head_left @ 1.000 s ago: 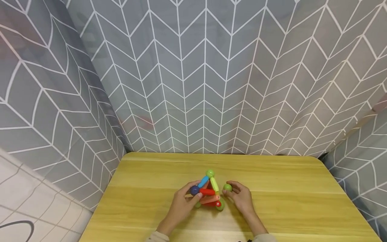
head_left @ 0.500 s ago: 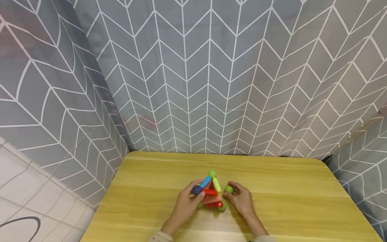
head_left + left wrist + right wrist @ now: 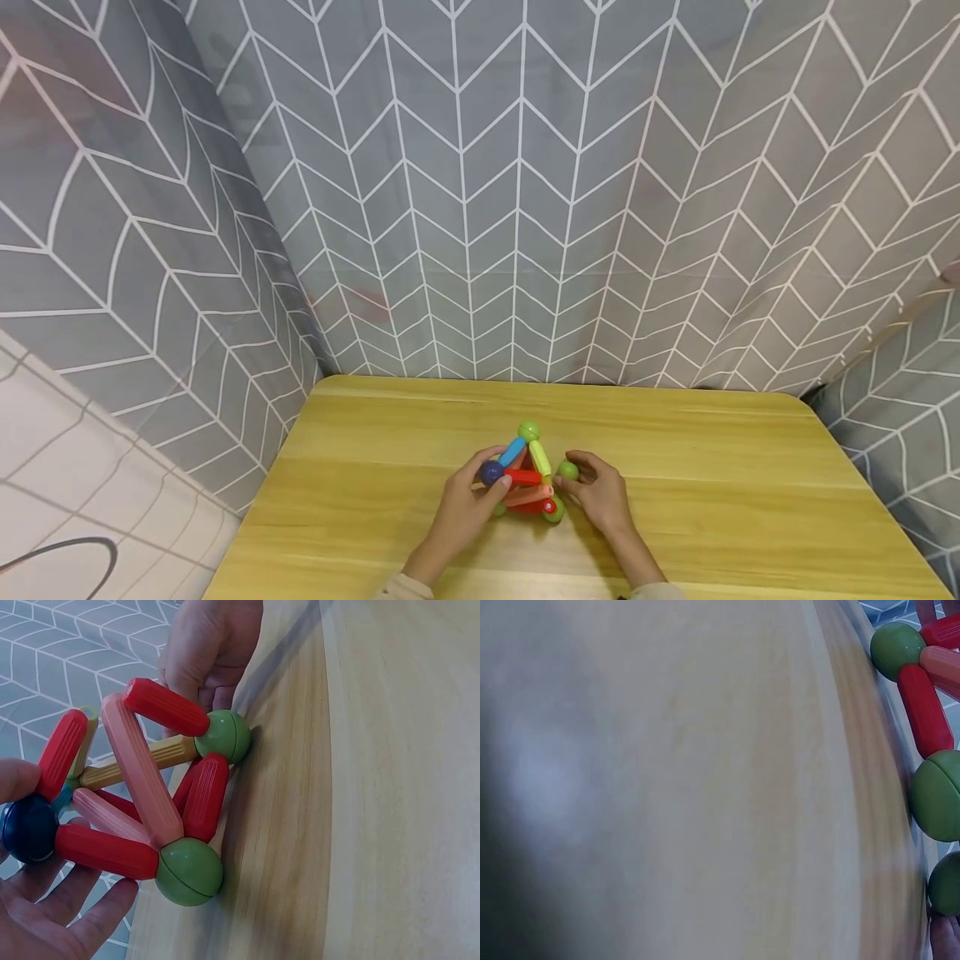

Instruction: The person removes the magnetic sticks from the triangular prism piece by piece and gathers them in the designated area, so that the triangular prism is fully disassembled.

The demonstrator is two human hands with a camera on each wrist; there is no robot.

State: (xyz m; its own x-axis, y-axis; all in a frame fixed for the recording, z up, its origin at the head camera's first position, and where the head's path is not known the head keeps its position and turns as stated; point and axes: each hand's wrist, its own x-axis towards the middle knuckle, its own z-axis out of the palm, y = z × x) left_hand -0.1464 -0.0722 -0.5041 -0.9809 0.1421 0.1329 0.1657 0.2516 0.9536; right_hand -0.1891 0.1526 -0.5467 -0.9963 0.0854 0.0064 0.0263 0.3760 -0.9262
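A frame of magnetic building sticks and balls (image 3: 522,477) stands on the table, with red, pink, blue and yellow sticks. My left hand (image 3: 459,508) holds it at the dark blue ball (image 3: 30,829), fingers around the ball and thumb by a red stick (image 3: 107,851). Green balls (image 3: 189,871) sit at its lower corners, and another green ball (image 3: 528,431) tops the far end. Just right of the frame, my right hand (image 3: 600,497) pinches a loose green ball (image 3: 567,471) between thumb and fingers. In the right wrist view that ball (image 3: 946,883) shows close to the frame's corner ball (image 3: 939,795).
The wooden table (image 3: 720,467) spreads out around both hands. A grey curtain with white zigzag lines (image 3: 517,208) hangs behind its far edge and at both sides. A dark curved line (image 3: 82,542) shows at the lower left.
The head view has shifted slightly, carrying everything a little to the right in the picture. Both hands keep their hold; the gap between the frame and the loose green ball looks slightly narrower.
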